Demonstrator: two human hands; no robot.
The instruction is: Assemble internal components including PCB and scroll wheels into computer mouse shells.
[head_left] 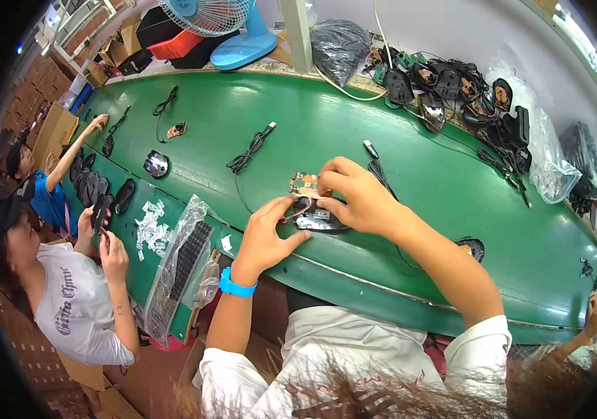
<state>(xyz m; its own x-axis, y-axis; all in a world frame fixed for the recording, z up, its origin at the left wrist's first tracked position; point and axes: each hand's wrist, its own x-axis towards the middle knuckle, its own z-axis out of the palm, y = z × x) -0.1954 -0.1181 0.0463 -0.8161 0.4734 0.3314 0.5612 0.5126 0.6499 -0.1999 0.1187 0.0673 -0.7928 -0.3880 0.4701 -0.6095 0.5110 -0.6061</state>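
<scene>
1. Hands, the person's own: two. Right hand [354, 195], thumb and fingertips pinching the circuit board's right edge. Left hand [267, 234], thumb and fingers parted at the left end of the shell; whether it grips cannot be told.
2. Circuit board [303, 179], orange-brown: one, tilted above the shell, between the hands, near the front edge of the green table [284, 248].
3. Black mouse shell [321, 221]: one, beneath the board.
4. Loose shells: two; one [156, 165] toward the left, one [474, 246] near the right forearm.
5. Small loose board [177, 130]: one, beside a coiled cable [163, 109].
6. Black cables near the hands: two, one left [242, 161], one right [376, 170].
7. Clear plastic bag [161, 302]: one, containing one black keyboard [192, 256].
8. Plastic bag [340, 50] by the wall: one, contents dark, uncountable.
9. Red bin [177, 46]: one, contents indistinct.
10. Blue fan [246, 47]: one.
</scene>
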